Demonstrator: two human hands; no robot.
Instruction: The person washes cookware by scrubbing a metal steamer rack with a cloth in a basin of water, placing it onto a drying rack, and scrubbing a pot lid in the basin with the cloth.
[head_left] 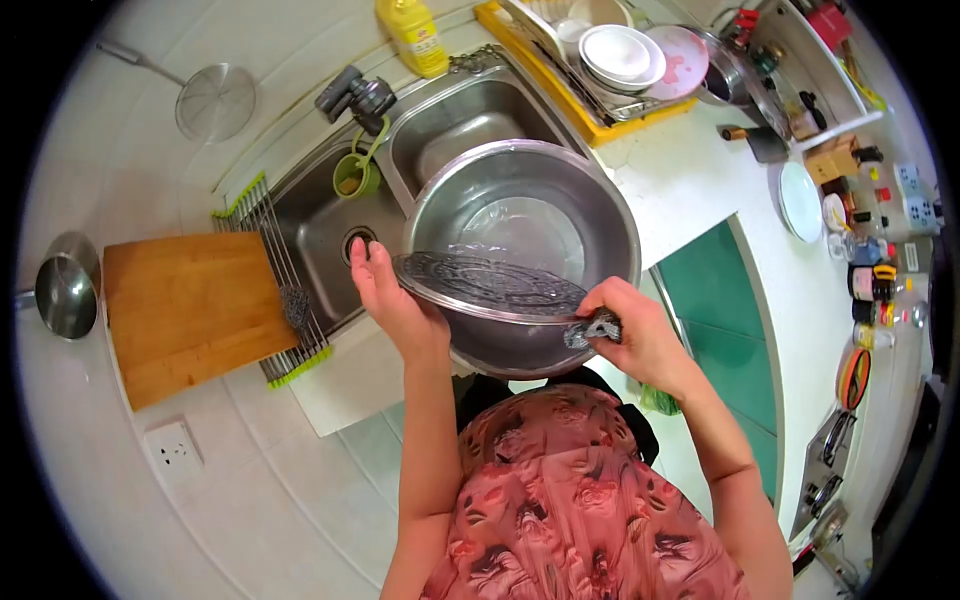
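A round metal tray (490, 284), its dark face patterned with rings, is tilted over a large steel basin (625, 215). My left hand (393, 300) grips its left edge, with the fingers partly hidden from me. My right hand (640, 330) is closed at the right end of the rim, around a crumpled grey cloth (594, 328) pressed against the tray. Whether that wad is cloth or a scouring pad is hard to make out. Shallow clear water (527, 240) lies in the bottom of the basin.
Behind the basin is a double sink (320, 225) with a faucet (357, 97) and green ladle (357, 175). A cutting board (190, 310) and steel scrubber (295, 305) lie left. Stacked bowls (620, 55) stand in the yellow dish rack (590, 125), back right.
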